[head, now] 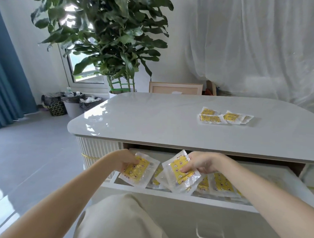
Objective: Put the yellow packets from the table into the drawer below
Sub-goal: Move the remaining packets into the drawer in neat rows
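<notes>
The white drawer [178, 197] under the tabletop stands pulled out, with several yellow packets [221, 184] lying inside it. My left hand [127, 159] grips one yellow packet [138, 170] over the drawer's left end. My right hand [201, 163] holds another yellow packet [180, 171], tilted, over the drawer's middle. Several more yellow packets [224, 117] lie in a small cluster on the glossy white table [152, 122], far right of centre.
My knee in beige cloth [123, 218] sits in front of the drawer front and its clear handle [210, 232]. A large potted plant [109, 44] and bins [72, 104] stand behind the table's left; a wooden chair back [175, 88] is at the far edge.
</notes>
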Demonstrator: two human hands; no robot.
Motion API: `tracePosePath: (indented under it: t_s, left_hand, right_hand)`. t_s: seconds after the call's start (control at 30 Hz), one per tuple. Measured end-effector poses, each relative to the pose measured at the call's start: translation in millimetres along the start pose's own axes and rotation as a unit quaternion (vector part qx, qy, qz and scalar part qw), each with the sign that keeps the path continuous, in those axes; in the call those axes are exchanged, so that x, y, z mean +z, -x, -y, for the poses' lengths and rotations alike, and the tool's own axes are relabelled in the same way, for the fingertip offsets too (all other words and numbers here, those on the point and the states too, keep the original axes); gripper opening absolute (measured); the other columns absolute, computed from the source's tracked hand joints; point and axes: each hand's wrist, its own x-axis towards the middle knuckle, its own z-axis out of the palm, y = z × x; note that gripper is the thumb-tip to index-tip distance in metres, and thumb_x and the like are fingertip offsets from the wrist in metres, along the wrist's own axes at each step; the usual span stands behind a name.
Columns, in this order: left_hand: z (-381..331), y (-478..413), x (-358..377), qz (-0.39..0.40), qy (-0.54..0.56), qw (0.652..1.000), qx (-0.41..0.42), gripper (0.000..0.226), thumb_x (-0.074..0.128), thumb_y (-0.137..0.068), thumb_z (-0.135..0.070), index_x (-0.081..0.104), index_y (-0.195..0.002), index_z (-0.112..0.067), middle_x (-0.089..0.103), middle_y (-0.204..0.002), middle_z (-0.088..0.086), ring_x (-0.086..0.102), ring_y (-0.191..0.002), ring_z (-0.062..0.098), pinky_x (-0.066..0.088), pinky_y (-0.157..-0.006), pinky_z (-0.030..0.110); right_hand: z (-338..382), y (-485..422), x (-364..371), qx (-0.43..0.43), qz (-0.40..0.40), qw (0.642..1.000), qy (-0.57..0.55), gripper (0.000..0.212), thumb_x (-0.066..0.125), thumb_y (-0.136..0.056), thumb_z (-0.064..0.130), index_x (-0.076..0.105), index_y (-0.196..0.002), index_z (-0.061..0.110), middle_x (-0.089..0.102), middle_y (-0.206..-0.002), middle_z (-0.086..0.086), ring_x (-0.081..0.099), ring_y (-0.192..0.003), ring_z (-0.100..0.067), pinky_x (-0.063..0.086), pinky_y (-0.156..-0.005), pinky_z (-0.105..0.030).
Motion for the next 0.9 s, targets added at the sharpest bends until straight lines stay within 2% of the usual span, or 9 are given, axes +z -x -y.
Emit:
tracePosePath:
  t_s: [0.1, 0.2, 0.3, 0.37, 0.43, 0.57, 0.7, 0.77, 0.9]
  left_hand:
    - [8, -19, 3, -0.043, -0.02, 0.999, -0.023, 0.007, 0.05, -0.092, 0.009, 0.053, -0.096, 0.004, 0.061, -0.106, 0.02, 0.062, -0.097, 0.035, 0.05, -0.092, 0.048]
    - [18, -45, 7, -0.11, -0.092, 0.99, -0.02, 0.029, 0.051, -0.088, 0.007, 0.052, -0.117, 0.006, 0.059, -0.11, 0.018, 0.062, -0.099, 0.031, 0.052, -0.092, 0.044]
    - [21, -59, 16, -0.181, -0.186, 0.965, 0.027, 0.043, 0.047, -0.088, 0.0, 0.044, -0.131, 0.001, 0.055, -0.113, 0.014, 0.056, -0.089, 0.024, 0.052, -0.069, 0.028]
    - [21, -64, 20, -0.218, -0.239, 0.944, 0.069, 0.044, 0.043, -0.088, -0.001, 0.044, -0.132, -0.003, 0.055, -0.115, 0.012, 0.053, -0.086, 0.022, 0.045, -0.057, 0.026]
    - [22, -66, 22, -0.26, -0.294, 0.914, 0.104, 0.04, 0.042, -0.087, 0.0, 0.045, -0.127, -0.004, 0.055, -0.106, 0.01, 0.053, -0.085, 0.025, 0.042, -0.056, 0.029]
    - [19, -59, 31, -0.294, -0.442, 0.837, 0.131, 0.048, 0.049, -0.086, 0.0, 0.036, -0.132, -0.002, 0.047, -0.127, 0.015, 0.054, -0.112, 0.031, 0.046, -0.074, 0.035]
    - [17, -59, 37, -0.307, -0.517, 0.786, 0.143, 0.06, 0.057, -0.085, -0.006, 0.031, -0.139, -0.005, 0.034, -0.137, 0.012, 0.043, -0.124, 0.027, 0.046, -0.088, 0.033]
    - [19, -62, 36, -0.313, -0.542, 0.765, 0.15, 0.062, 0.06, -0.084, -0.006, 0.031, -0.139, -0.007, 0.034, -0.137, 0.01, 0.039, -0.125, 0.025, 0.045, -0.088, 0.032]
    - [22, -69, 26, -0.294, -0.63, 0.7, 0.164, 0.05, 0.061, -0.084, -0.015, 0.046, -0.132, -0.015, 0.04, -0.135, 0.007, 0.038, -0.123, 0.025, 0.035, -0.1, 0.032]
  right_hand:
    - [-11, -12, 4, 0.038, 0.001, 0.998, -0.045, 0.028, 0.065, -0.088, 0.004, 0.064, -0.115, 0.0, 0.071, -0.109, -0.012, 0.067, -0.1, -0.025, 0.055, -0.088, -0.033]
    - [-19, -20, 9, 0.057, -0.023, 0.994, -0.091, 0.027, 0.062, -0.089, 0.0, 0.06, -0.116, -0.003, 0.071, -0.102, -0.016, 0.071, -0.084, -0.026, 0.058, -0.073, -0.038]
    - [-21, -31, 13, 0.07, -0.075, 0.987, -0.12, 0.032, 0.062, -0.087, -0.006, 0.052, -0.118, -0.004, 0.068, -0.097, -0.018, 0.071, -0.069, -0.023, 0.058, -0.055, -0.033]
    - [-22, -38, 17, 0.071, -0.102, 0.983, -0.138, 0.037, 0.063, -0.085, -0.008, 0.047, -0.118, -0.004, 0.066, -0.103, -0.019, 0.07, -0.075, -0.025, 0.06, -0.059, -0.034]
    - [-22, -46, 23, 0.072, -0.129, 0.975, -0.166, 0.036, 0.063, -0.085, -0.009, 0.043, -0.114, -0.002, 0.064, -0.104, -0.02, 0.068, -0.081, -0.026, 0.06, -0.07, -0.036]
    - [-18, -60, 39, 0.064, -0.148, 0.968, -0.193, 0.061, 0.07, -0.081, -0.004, 0.037, -0.131, 0.001, 0.057, -0.123, -0.02, 0.062, -0.109, -0.03, 0.052, -0.094, -0.045]
    - [-10, -70, 52, 0.061, -0.17, 0.959, -0.217, 0.061, 0.068, -0.082, -0.003, 0.035, -0.133, 0.001, 0.052, -0.13, -0.019, 0.058, -0.114, -0.03, 0.053, -0.091, -0.041]
    - [-6, -76, 56, 0.065, -0.183, 0.955, -0.223, 0.063, 0.069, -0.081, -0.003, 0.036, -0.134, 0.002, 0.052, -0.131, -0.019, 0.056, -0.118, -0.033, 0.049, -0.098, -0.048]
    - [2, -81, 62, 0.074, -0.214, 0.947, -0.226, 0.063, 0.07, -0.081, -0.002, 0.037, -0.135, 0.001, 0.052, -0.131, -0.018, 0.054, -0.12, -0.033, 0.047, -0.1, -0.048]
